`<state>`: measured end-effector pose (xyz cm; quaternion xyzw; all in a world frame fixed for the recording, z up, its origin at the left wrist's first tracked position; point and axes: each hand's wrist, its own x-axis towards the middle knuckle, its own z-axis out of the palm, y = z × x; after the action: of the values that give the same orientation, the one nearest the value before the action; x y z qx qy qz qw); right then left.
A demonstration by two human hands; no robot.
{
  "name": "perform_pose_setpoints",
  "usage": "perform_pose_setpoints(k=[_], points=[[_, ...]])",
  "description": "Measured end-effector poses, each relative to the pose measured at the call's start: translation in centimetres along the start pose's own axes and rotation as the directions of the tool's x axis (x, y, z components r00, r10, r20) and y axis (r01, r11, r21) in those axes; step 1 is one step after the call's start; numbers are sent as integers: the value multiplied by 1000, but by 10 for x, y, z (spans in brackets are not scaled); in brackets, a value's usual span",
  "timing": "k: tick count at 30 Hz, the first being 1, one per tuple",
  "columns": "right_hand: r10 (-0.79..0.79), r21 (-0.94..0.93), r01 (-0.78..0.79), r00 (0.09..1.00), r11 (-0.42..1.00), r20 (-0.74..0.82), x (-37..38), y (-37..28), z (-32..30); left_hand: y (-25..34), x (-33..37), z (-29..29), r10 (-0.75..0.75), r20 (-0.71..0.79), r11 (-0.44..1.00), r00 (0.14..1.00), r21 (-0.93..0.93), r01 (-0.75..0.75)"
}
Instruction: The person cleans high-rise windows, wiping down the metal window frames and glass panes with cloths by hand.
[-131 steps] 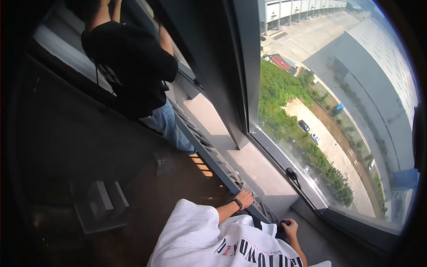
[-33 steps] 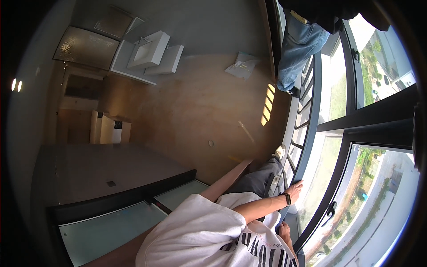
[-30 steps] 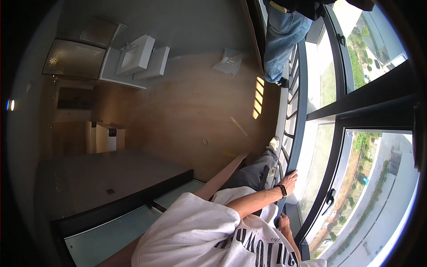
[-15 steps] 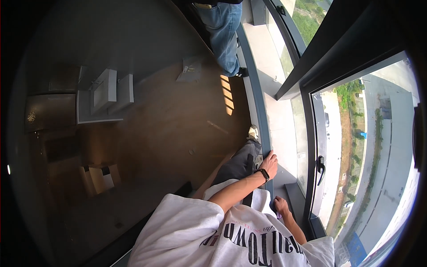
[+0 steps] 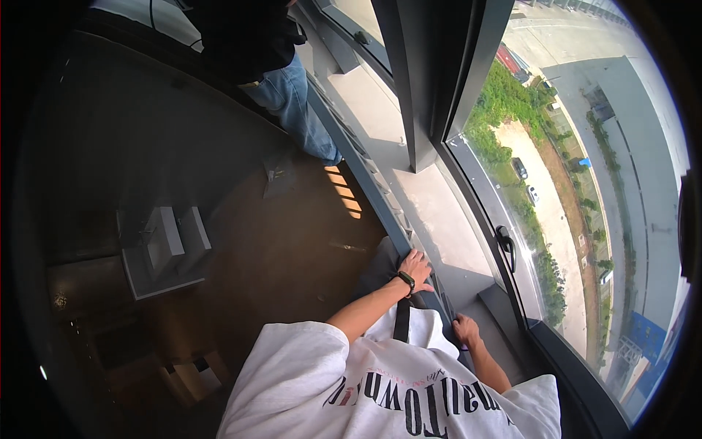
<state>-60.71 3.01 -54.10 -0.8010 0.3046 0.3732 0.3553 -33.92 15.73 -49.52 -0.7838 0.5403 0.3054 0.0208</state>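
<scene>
A long grey rail runs diagonally beside the window ledge. My left hand, with a black watch at its wrist, lies over the rail, fingers curled across its top and thumb apart. Nearer to me and farther right, my right hand is closed in a loose fist beside the rail, on the window side. A bit of purple shows under it; what it holds, if anything, is hidden. The pale window ledge lies just beyond both hands.
A dark-framed window with a black handle stands at the right. Ahead, another person in blue jeans is by the rail. On the brown floor at left are white box-like fixtures and a carton.
My view has turned, so the window, rail and other person appear shifted left. My left hand still rests on the rail, its thumb now more visible. My right hand remains closed beside it.
</scene>
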Motion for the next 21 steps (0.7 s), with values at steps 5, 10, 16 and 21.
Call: perform_pose_setpoints(k=[5, 10, 16, 21], points=[[46, 31, -46, 999, 998, -12, -4, -8, -1, -4, 0, -4, 30, 2, 999, 1000, 26, -30], [141, 22, -141, 990, 990, -10, -14, -14, -10, -8, 6, -6, 107, 48, 994, 993, -9, -107], [217, 77, -211, 972, 975, -85, -26, -22, -8, -12, 23, -23, 112, 343, 993, 933, -2, -119], [257, 100, -249, 963, 963, -84, -33, -24, -10, -19, 41, -25, 75, 430, 992, 900, -125, -24]])
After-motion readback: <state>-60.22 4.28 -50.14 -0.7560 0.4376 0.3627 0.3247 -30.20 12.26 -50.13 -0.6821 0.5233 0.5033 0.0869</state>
